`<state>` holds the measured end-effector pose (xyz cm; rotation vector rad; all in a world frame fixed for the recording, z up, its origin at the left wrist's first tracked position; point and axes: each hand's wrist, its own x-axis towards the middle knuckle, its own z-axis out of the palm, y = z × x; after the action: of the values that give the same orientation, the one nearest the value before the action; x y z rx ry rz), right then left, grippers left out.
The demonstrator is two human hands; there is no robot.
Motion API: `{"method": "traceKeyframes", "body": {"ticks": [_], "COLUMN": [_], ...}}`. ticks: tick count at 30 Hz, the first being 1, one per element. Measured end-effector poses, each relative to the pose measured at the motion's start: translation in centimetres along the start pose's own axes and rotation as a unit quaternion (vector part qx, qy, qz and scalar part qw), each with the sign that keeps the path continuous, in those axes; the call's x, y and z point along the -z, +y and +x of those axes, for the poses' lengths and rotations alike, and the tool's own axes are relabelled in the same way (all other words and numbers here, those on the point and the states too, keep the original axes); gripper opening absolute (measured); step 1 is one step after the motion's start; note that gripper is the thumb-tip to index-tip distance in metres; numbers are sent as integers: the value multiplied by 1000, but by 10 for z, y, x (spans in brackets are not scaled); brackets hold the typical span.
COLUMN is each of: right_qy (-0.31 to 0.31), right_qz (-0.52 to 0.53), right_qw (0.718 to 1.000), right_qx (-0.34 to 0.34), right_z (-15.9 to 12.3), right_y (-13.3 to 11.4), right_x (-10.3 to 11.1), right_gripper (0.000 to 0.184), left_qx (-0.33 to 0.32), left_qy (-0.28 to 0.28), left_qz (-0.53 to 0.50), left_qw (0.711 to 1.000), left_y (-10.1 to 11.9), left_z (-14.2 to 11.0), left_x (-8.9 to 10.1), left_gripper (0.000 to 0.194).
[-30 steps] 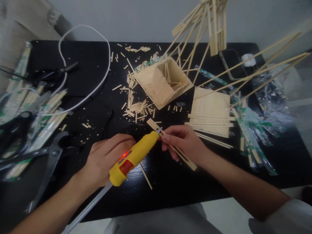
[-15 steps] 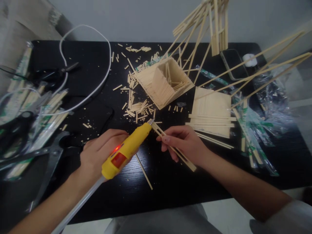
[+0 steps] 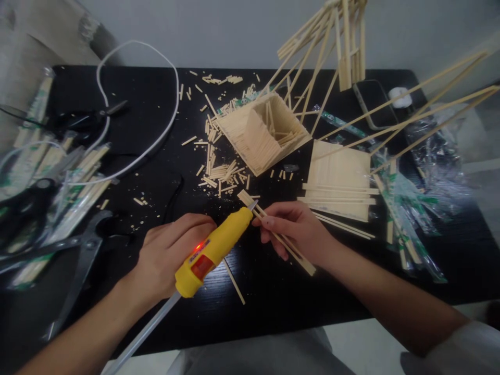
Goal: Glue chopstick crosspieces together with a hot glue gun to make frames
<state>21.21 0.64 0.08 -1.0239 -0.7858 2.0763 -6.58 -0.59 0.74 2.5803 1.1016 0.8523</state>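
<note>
My left hand (image 3: 175,255) is wrapped round a yellow glue gun (image 3: 214,250) with a glowing red light and a long glue stick (image 3: 144,333) trailing from its back. Its metal tip meets, or hovers just over, a pair of wooden chopsticks (image 3: 291,247). Those chopsticks are pinched between the thumb and fingers of my right hand (image 3: 295,229), slanting from upper left to lower right. Under the glue gun, a single thin stick (image 3: 235,284) lies on the black table. To the right of my right hand, several sticks rest across a flat wooden panel (image 3: 339,166).
Behind my hands sits a wooden stick-built box (image 3: 273,130) on a square base, with cut stick pieces (image 3: 222,172) scattered beside it. Long-handled pliers (image 3: 88,250), scissors (image 3: 39,192) and wrapped chopsticks (image 3: 84,198) lie left. A phone (image 3: 375,104) and plastic wrappers (image 3: 414,208) are at right.
My left hand has moved the glue gun to the right and slightly down, so its tip is farther along the chopsticks. My right hand has hardly moved.
</note>
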Motion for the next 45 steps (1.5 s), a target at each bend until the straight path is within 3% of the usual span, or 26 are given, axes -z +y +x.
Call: {"method": "traceKeyframes", "body": {"ticks": [6,14,20,28,34,41,45], "right_qy": [6,3,6,-6,0,-4,4], "right_qz": [-4,-10,-23,-6,-1,-17,-22], "right_qw": [1000,1000,1000,1000,1000,1000,1000], "right_qx": [-4,-2,-2,12,6,10,5], "right_z": [0,0,-1,-1,-2,-2,-2], "right_y": [-1,0,-2,-2,-4,-3,-3], "right_x": [-1,0,-1,0,-2,-2,-3], "right_gripper": [25,26,27,23,23,22,24], "left_qx": [37,-12,59,94,53,42,-9], "left_qy": [15,-25,2,-47,-59,5,-6], "left_qz": [-4,0,24,52,61,19,2], "left_qw": [999,1000,998,993,995,999,1000], "left_y": [-1,-1,-5,-21,-31,-6,1], "left_z": [1,0,1,-11,-15,0,3], "left_x": [2,0,4,6,7,6,2], "left_gripper": [17,17,15,21,24,17,16]}}
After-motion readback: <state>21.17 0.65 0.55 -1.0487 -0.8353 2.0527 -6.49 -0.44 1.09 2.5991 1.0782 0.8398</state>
